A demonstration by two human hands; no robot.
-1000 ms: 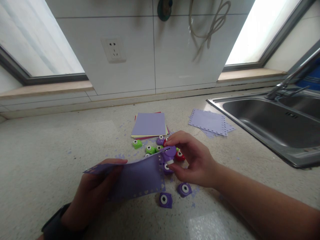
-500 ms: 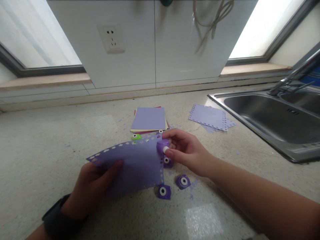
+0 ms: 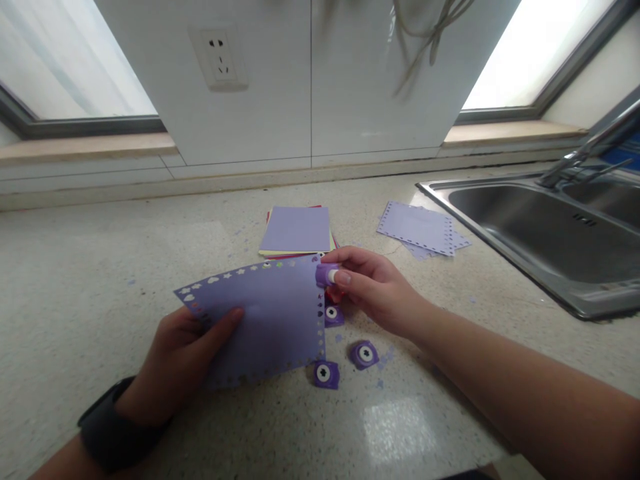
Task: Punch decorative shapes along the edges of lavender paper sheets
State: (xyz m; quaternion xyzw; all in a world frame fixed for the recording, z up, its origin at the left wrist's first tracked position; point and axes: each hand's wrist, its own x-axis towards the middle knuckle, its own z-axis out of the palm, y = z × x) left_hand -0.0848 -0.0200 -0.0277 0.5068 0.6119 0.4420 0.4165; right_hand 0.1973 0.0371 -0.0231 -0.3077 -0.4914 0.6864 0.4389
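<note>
A purple sheet of paper (image 3: pixel 275 313) with small shapes cut out along its edges is held up by my left hand (image 3: pixel 183 347), thumb on top and fingers beneath. Gripped between the thumb and fingers of my right hand (image 3: pixel 373 287) is a purple craft punch (image 3: pixel 325 275) with a white button, set on the sheet's upper right edge. Below that hand lie a purple punch (image 3: pixel 333 314) and something red, partly hidden. Two more purple punches (image 3: pixel 364 355) (image 3: pixel 327 375) rest nearer to me on the counter.
Behind the sheet sits a stack of coloured paper (image 3: pixel 297 229). Sheets with punched edges (image 3: pixel 415 227) lie beside the steel sink (image 3: pixel 510 227) at right. Tiny paper bits are scattered on the counter. A socket (image 3: pixel 219 59) and a looped cable (image 3: pixel 433 33) are on the wall.
The sheet now lies flatter toward the camera, and the punch has turned a little in my right hand. Something red shows beneath that hand. The whole view has shifted slightly.
</note>
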